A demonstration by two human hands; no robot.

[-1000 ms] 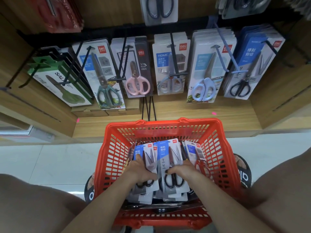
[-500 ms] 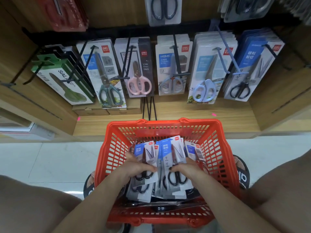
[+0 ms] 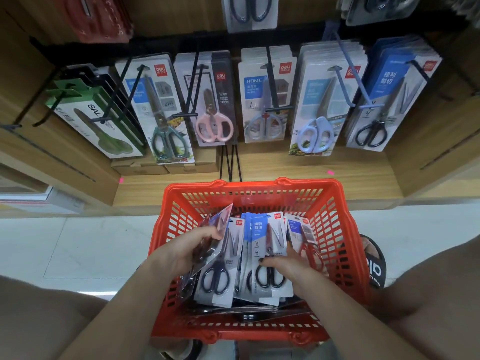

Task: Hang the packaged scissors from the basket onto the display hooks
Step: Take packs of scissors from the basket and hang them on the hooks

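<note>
A red plastic basket point(image 3: 337, 224) stands on the floor in front of me, holding several packaged scissors. My left hand point(image 3: 187, 252) grips a tilted pack of dark-handled scissors point(image 3: 217, 224) lifted at the left side of the pile. A black-handled pack point(image 3: 220, 266) lies just beside it. My right hand point(image 3: 288, 263) rests on a blue-and-white pack with black-handled scissors point(image 3: 265, 245), fingers curled over its lower part. A pack with red-handled scissors point(image 3: 307, 245) leans at the right. Display hooks point(image 3: 271, 81) above carry hanging scissor packs.
The wooden shelf point(image 3: 298, 178) behind the basket sits under the hooks, which hold green, teal, pink, light-blue and black-handled packs point(image 3: 387, 100). Small cardboard boxes point(image 3: 166, 167) lie under the left packs. White floor tiles point(image 3: 78, 245) surround the basket. My knees flank it.
My left hand has lifted and tilted one pack up out of the pile at the left. My right hand has slid slightly right on the blue-and-white pack.
</note>
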